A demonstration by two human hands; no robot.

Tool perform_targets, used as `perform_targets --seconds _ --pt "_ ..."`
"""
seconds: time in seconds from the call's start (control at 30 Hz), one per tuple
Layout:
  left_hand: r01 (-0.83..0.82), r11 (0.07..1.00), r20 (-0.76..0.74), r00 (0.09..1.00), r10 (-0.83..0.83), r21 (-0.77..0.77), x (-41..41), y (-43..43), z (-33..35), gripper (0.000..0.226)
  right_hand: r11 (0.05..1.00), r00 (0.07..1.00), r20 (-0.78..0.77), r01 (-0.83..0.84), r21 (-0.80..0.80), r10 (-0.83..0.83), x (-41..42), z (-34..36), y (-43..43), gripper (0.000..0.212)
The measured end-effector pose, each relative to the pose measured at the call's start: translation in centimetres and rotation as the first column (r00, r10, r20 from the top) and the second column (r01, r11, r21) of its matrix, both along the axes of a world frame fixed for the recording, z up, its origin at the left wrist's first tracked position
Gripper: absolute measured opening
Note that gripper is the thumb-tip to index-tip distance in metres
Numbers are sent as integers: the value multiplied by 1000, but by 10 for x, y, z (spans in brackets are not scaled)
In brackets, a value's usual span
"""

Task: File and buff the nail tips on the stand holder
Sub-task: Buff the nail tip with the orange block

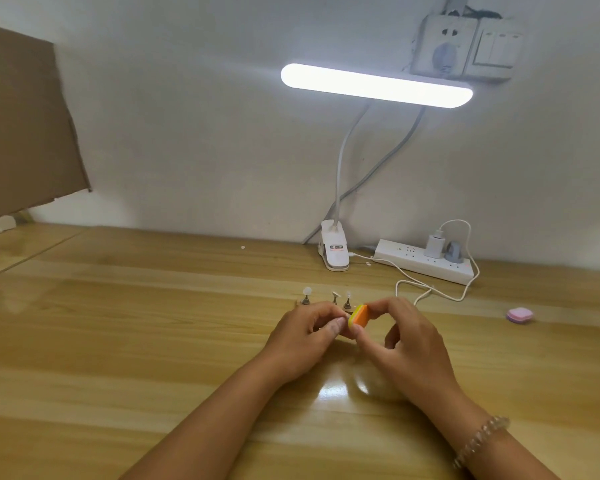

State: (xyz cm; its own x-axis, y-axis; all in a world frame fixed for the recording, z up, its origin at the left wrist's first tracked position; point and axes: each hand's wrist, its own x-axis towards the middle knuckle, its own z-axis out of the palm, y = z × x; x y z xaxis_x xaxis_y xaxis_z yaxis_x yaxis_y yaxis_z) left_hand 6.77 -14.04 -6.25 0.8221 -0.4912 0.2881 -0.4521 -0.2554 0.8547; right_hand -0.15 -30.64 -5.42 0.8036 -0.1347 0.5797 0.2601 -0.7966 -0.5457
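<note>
A small orange and yellow buffer block is pinched between thumb and forefinger of my right hand. My left hand meets it from the left, its thumb and fingertips pinched together against the block's edge; whatever they hold is hidden. Just behind my hands is the stand holder, with three small metal posts carrying pale nail tips. The holder's base is mostly covered by my fingers.
A clip-on desk lamp with a lit bar stands at the back of the wooden table. A white power strip with a trailing cable lies right of it. A pink buffer block sits far right. Cardboard stands at the left.
</note>
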Motion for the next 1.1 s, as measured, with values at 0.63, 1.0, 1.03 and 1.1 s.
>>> perform_targets --seconds 0.63,1.0,1.03,1.1 --pt "23 999 4 1000 -23 24 0 2 0 22 998 999 -16 -51 44 52 -1 1 2 28" --pt "12 999 0 1000 -12 53 2 0 -2 18 999 999 -18 -28 40 28 4 -1 -3 19" --pt "10 999 -2 1000 -10 48 2 1 -2 18 998 998 -26 -64 27 65 2 -3 -1 19" --pt "5 999 -4 1000 -5 44 2 1 -2 18 995 995 -38 -86 51 88 1 -3 1 24"
